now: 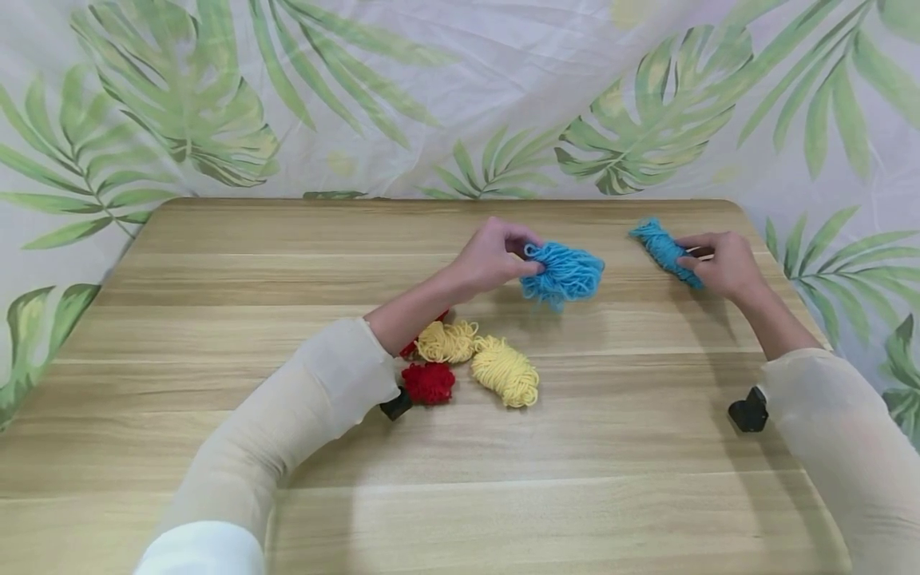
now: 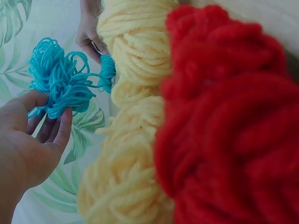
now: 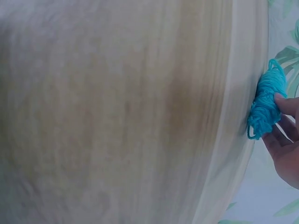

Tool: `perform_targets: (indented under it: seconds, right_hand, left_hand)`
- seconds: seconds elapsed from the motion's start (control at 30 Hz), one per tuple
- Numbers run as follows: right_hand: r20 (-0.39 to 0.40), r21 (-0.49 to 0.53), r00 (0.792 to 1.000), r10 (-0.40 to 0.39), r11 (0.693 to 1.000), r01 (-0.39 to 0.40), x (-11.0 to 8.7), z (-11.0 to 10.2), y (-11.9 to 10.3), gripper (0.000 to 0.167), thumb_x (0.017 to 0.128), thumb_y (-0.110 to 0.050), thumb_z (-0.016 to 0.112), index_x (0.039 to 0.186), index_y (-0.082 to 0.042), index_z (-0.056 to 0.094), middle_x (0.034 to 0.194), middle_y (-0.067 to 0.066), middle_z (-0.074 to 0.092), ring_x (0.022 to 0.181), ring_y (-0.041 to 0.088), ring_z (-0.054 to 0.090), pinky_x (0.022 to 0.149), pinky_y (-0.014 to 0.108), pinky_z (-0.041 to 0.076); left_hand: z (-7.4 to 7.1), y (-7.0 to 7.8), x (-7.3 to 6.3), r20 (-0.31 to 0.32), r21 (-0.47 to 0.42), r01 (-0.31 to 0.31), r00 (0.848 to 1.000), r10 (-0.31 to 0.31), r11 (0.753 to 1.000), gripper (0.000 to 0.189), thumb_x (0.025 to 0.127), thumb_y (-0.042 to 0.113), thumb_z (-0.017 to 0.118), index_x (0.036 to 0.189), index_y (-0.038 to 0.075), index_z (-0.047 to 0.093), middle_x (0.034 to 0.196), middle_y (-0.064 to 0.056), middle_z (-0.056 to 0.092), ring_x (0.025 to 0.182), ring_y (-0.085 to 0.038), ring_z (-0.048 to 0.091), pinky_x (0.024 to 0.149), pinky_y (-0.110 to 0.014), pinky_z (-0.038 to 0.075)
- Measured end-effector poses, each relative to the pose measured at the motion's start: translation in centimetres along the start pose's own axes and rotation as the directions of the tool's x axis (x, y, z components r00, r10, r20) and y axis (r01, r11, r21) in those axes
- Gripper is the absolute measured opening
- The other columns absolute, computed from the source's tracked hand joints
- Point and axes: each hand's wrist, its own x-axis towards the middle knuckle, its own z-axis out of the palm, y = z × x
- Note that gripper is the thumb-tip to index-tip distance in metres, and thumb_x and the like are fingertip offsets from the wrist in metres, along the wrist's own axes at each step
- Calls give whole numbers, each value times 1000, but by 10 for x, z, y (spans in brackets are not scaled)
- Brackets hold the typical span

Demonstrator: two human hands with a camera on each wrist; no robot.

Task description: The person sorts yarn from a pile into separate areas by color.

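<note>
Head view is showing, from left to right, a pale left sleeve [image 1: 316, 383] reaching over a wood-grained desk [image 1: 287, 263], with a black block [image 1: 394, 404] sitting at the sleeve's edge. Just right of it, a deep red yarn bundle [image 1: 429, 383] is lying in a short, bumpy clump, while a second red bundle [image 1: 410, 349] is mostly hiding behind the forearm. Beside these, a smaller yellow bundle [image 1: 447, 342] is spreading soft, loose loops, and its end is meeting a larger yellow bundle [image 1: 505, 372], which is looking plumper and more neatly wound, slanting down to the right. Beyond them, the left hand [image 1: 489, 259] is pinching the near end of a loose blue bundle [image 1: 565, 273] between thumb and fingers, raised above the middle of the desk; its bright strands are fanning out in a fluffy mass, and the left wrist view is revealing open loops sticking out from it. Farther right, near the far right corner of the desk, a slim blue bundle [image 1: 663, 249] is slanting, wound tightly around its middle and ending in small loops. The right hand [image 1: 727, 267] is gripping its lower part, thumb on one side and fingers on the other. Behind everything, a white leaf-patterned cloth [image 1: 489, 80] is hanging.
</note>
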Motion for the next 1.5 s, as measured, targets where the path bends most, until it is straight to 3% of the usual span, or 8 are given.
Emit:
perform_targets:
  seconds: [0.43, 0.93, 1.23, 1.5]
  right_hand:
    - [-2, -6, 1000, 4, 1000, -4, 0, 0, -3, 33, 98, -4, 68, 126, 14, 66, 123, 41, 62, 108, 57, 63, 61, 6, 39]
    - [-15, -1, 1000, -2, 1000, 2, 2, 4, 1, 32, 97, -3, 70, 124, 14, 67, 121, 40, 63, 107, 57, 64, 58, 5, 39]
    - [-8, -7, 1000, 3, 1000, -3, 1, 4, 3, 33, 98, -3, 69, 125, 14, 66, 120, 40, 63, 107, 57, 64, 58, 3, 38]
    - [-24, -3, 1000, -4, 1000, 4, 1, 3, 1, 31, 96, -1, 69, 123, 14, 67, 118, 40, 65, 106, 56, 65, 58, 4, 39]
  left_hand:
    - [13, -1, 24, 1, 69, 15, 1000, -15, 997, 22, 88, -5, 78, 109, -8, 75, 102, -21, 75, 92, -29, 67, 74, -21, 51]
    - [32, 4, 45, 38, 136, 9, 999, -15, 991, 22, 90, -3, 78, 111, -6, 76, 104, -19, 75, 91, -24, 69, 80, -22, 55]
    - [40, 0, 54, 1, 131, 34, 999, -35, 991, 20, 90, -2, 79, 109, -4, 77, 101, -16, 74, 84, -14, 62, 74, -20, 50]
    - [43, -2, 60, -21, 125, 63, 998, -61, 990, 20, 90, -2, 78, 110, -4, 77, 102, -16, 75, 86, -16, 64, 69, -22, 53]
